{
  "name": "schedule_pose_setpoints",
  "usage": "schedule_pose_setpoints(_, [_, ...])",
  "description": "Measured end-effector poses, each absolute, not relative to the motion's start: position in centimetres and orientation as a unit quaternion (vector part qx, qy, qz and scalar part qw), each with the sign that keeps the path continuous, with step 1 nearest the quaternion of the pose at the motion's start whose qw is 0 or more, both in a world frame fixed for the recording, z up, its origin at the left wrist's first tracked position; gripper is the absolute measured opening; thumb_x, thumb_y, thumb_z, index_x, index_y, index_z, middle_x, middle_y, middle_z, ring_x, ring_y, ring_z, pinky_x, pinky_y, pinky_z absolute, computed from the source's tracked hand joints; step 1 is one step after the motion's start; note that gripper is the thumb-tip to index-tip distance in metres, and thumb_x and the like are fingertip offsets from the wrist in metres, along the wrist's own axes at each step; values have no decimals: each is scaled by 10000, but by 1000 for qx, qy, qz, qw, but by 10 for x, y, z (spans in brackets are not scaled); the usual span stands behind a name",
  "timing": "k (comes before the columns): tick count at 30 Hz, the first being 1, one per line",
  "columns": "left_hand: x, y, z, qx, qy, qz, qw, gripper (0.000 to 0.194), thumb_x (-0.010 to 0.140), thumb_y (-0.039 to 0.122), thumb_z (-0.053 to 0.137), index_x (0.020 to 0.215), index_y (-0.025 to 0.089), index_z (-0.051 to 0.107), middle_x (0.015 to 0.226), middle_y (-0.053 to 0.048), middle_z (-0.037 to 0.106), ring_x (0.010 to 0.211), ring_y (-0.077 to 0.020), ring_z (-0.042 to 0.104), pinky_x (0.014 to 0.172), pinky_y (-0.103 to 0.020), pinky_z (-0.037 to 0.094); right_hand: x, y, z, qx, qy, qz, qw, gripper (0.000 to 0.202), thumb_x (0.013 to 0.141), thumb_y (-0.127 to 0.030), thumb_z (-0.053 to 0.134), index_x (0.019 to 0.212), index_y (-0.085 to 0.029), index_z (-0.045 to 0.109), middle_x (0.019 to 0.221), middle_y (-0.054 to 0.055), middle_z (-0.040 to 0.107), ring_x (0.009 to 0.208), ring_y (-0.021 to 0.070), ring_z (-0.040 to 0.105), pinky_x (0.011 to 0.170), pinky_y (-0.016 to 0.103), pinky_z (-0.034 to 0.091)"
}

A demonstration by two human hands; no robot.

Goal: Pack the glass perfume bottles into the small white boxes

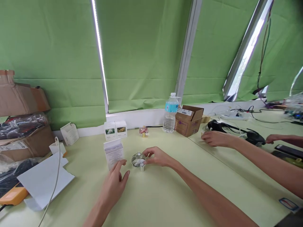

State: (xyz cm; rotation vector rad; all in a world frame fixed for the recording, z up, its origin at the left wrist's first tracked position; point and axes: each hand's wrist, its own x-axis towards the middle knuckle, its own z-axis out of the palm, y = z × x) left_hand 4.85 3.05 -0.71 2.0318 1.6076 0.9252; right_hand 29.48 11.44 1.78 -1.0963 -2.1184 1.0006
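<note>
A clear, rounded glass perfume bottle (137, 160) stands on the table, with a small silver cap (142, 167) just in front of it. My right hand (156, 156) is at the bottle's right side, thumb and fingers closed on its edge. To the left, my left hand (116, 180) hovers with thumb and forefinger apart, holding nothing. Its fingertips are close to a white upright carton (113, 153) with an open top; whether they touch it I cannot tell. Farther back sits a pink glass bottle (143, 130) with a gold cap (144, 135) beside it.
Two white picture boxes (115, 130), a water bottle (169, 115) and an open brown box (188, 120) line the back. White sheets (46, 179) and a cable (55, 179) lie left. Another person's hand (216, 138) reaches in at right near a black strapped device (253, 137).
</note>
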Motion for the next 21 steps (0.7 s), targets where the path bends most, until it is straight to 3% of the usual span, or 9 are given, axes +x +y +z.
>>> schedule_pose_setpoints(5, [55, 38, -16, 678, 572, 384, 256, 482, 860, 463, 474, 1288, 243, 451, 1125, -71, 644, 540, -119, 513, 606, -289, 465, 287, 102, 32, -383, -815, 355, 249, 329, 742, -417, 686, 998, -216, 736, 984, 22, 722, 886, 198, 610, 805, 290, 463])
schedule_pose_setpoints(10, [65, 40, -20, 675, 587, 353, 273, 585, 849, 463, 486, 1377, 224, 409, 853, -34, 679, 544, -144, 515, 575, -272, 421, 297, 102, 40, -444, -838, 244, 202, 336, 885, -353, 480, 1100, -217, 700, 1041, 43, 719, 893, 201, 635, 779, 293, 474])
schedule_pose_setpoints(12, [68, 41, -21, 683, 591, 338, 265, 550, 866, 442, 464, 1378, 245, 409, 855, -21, 677, 548, -142, 510, 592, -273, 412, 304, 106, 36, -480, -828, 212, 200, 336, 865, -304, 494, 1111, -184, 689, 982, 69, 722, 840, 204, 636, 746, 297, 463])
schedule_pose_setpoints(17, [71, 43, -18, 692, 593, 337, 236, 449, 885, 461, 434, 1297, 288, 477, 1182, -38, 624, 616, -139, 546, 648, -279, 422, 308, 117, 16, -529, -818, 152, 166, 266, 729, -244, 645, 977, -167, 704, 868, 68, 692, 835, 212, 610, 696, 266, 418])
schedule_pose_setpoints(21, [73, 41, -16, 709, 592, 323, 209, 377, 890, 448, 431, 1191, 264, 564, 1167, -45, 636, 769, -180, 604, 724, -285, 427, 299, 115, 5, -536, -822, 122, 152, 140, 733, -141, 592, 832, -167, 687, 864, 64, 666, 818, 189, 594, 691, 252, 394])
